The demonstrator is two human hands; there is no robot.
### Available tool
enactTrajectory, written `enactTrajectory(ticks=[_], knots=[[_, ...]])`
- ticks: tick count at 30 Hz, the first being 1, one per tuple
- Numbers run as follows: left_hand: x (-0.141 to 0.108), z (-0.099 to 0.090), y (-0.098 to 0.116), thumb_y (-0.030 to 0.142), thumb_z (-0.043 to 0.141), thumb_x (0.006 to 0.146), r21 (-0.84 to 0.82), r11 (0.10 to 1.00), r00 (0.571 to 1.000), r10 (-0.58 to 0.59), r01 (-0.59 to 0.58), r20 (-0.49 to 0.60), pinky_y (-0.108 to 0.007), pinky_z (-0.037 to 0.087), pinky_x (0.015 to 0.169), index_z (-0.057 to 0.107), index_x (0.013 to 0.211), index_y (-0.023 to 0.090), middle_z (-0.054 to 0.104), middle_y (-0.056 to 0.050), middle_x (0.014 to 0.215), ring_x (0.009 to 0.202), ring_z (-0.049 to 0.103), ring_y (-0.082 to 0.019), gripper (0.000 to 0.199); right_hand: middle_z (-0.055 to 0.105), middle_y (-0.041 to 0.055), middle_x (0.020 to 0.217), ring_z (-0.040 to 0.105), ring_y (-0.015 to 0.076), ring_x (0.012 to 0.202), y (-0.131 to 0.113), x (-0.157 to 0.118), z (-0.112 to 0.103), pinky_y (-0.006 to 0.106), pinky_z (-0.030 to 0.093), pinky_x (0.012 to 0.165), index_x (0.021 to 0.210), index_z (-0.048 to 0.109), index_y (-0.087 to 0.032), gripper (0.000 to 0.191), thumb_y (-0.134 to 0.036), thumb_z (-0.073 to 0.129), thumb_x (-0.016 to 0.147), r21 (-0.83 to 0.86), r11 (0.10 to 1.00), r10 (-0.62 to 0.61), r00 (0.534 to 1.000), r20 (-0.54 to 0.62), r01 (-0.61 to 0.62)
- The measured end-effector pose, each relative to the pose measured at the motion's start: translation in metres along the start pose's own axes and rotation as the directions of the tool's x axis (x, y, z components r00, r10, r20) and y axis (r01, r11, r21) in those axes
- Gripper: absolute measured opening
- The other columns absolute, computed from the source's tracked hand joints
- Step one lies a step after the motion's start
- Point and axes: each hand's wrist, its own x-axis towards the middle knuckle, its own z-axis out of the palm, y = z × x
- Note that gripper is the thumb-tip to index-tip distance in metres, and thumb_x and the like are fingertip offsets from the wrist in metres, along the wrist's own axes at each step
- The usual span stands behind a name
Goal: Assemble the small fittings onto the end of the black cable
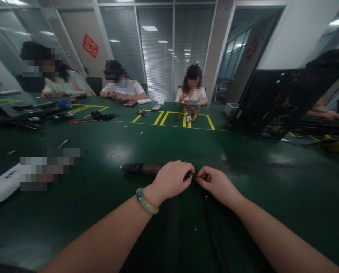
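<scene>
A dark cylindrical tool (150, 170) with a ribbed black end and a metal tip lies across the green table, its tip pointing left. My left hand (173, 178), with a jade-coloured bangle on the wrist, is closed around the tool's right end. A small black connector (191, 176) with a brassy spot shows between my hands. The fingertips of my right hand (216, 184) are pinched together at that connector's right side. Below my right hand a black cable (211, 227) runs down toward the table's near edge.
On the green table (101, 216) a white device (7, 182) lies at left. Cable bundles (30, 113) are at far left, with more wires (190, 113) near yellow tape. A large black panel (283, 102) stands at right. Several people sit around the table.
</scene>
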Motion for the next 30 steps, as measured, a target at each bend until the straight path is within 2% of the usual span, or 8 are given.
enactTrajectory(ticks=[10, 17, 20, 30], knots=[[0.0007, 0.0001, 0.0000, 0.025, 0.055, 0.087, 0.014, 1.000, 1.000, -0.006, 0.005, 0.012, -0.035, 0.044, 0.079, 0.057, 0.097, 0.022, 0.063, -0.001, 0.093, 0.089, 0.058, -0.020, 0.010, 0.067, -0.0012, 0.079, 0.058, 0.0137, 0.066, -0.0002, -0.0007, -0.0008, 0.023, 0.039, 0.056, 0.088, 0.065, -0.021, 0.010, -0.027, 0.058, 0.085, -0.007, 1.000, -0.025, 1.000, -0.008, 0.025], [0.0016, -0.0003, 0.0011, 0.020, 0.056, 0.085, 0.031, 1.000, 1.000, 0.002, -0.002, 0.019, -0.034, 0.044, 0.083, 0.056, 0.103, 0.023, 0.063, -0.002, 0.097, 0.093, 0.058, -0.020, 0.018, 0.066, -0.0016, 0.075, 0.057, 0.0135, 0.064, 0.0027, 0.0000, 0.0006, 0.022, 0.037, 0.055, 0.086, 0.065, -0.020, 0.011, -0.029, 0.059, 0.085, -0.026, 0.999, -0.029, 0.999, -0.017, 0.029], [0.0014, 0.0004, 0.0006, 0.019, 0.055, 0.086, 0.028, 1.000, 1.000, 0.014, -0.014, 0.021, -0.034, 0.044, 0.083, 0.057, 0.100, 0.023, 0.063, -0.001, 0.098, 0.093, 0.058, -0.020, 0.015, 0.066, -0.0014, 0.076, 0.056, 0.0134, 0.063, 0.0027, -0.0003, 0.0005, 0.023, 0.037, 0.055, 0.086, 0.065, -0.021, 0.011, -0.030, 0.058, 0.085, -0.034, 0.999, -0.031, 0.999, -0.023, 0.030], [0.0011, -0.0006, 0.0012, 0.026, 0.051, 0.092, -0.002, 1.000, 1.000, 0.029, -0.029, 0.001, -0.035, 0.043, 0.082, 0.058, 0.100, 0.023, 0.064, 0.000, 0.095, 0.092, 0.058, -0.019, 0.012, 0.065, -0.0017, 0.075, 0.056, 0.0133, 0.063, 0.0016, -0.0005, -0.0002, 0.023, 0.038, 0.055, 0.087, 0.065, -0.021, 0.010, -0.028, 0.058, 0.085, -0.026, 0.999, -0.035, 0.999, -0.024, 0.034]])
